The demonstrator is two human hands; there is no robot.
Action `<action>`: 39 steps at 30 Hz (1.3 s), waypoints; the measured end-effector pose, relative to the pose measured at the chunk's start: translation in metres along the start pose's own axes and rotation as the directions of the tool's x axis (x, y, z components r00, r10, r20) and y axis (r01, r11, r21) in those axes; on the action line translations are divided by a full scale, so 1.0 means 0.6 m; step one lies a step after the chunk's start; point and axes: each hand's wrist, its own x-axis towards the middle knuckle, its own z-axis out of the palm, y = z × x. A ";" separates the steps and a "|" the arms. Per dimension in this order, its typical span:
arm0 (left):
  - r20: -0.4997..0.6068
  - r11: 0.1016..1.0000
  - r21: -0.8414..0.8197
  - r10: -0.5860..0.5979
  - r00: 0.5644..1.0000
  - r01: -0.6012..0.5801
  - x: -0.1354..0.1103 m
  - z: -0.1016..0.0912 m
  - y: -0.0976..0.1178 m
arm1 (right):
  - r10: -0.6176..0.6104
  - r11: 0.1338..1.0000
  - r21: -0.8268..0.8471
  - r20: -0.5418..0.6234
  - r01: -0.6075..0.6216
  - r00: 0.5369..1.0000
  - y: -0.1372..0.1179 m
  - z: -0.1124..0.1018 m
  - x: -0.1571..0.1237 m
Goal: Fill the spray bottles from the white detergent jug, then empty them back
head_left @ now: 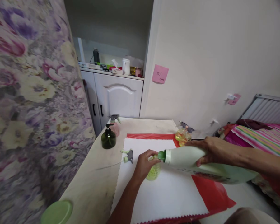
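Note:
My left hand [146,163] is closed around the neck of a small yellow-green clear bottle [152,173], which stands on the white sheet [172,193]. In my right hand [210,151] is a large pale green jug [186,157], tipped nearly level toward the left. Its green spout [161,156] meets the small bottle's mouth; my left fingers partly hide that spot, and I cannot tell whether liquid is flowing. Left of my left hand lies a spray trigger head [128,156] with its thin dip tube stretching over the table.
A dark green pump bottle [108,139] and a pink spray bottle [115,127] stand at the table's back left. Yellow spray bottles [182,137] stand at the back right. A green round lid [57,212] is at the near left. Red cloth [214,193] shows under the sheet.

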 end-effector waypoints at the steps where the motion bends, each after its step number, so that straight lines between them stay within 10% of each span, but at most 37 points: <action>1: 0.000 1.000 -0.001 -0.001 1.000 0.001 0.000 0.000 0.000 | 0.001 1.000 -0.009 -0.004 -0.001 1.000 -0.001 0.000 0.000; 39: 0.007 1.000 -0.006 -0.002 1.000 0.002 0.000 0.000 -0.004 | -0.027 0.996 -0.088 -0.035 0.024 0.999 0.003 0.003 0.000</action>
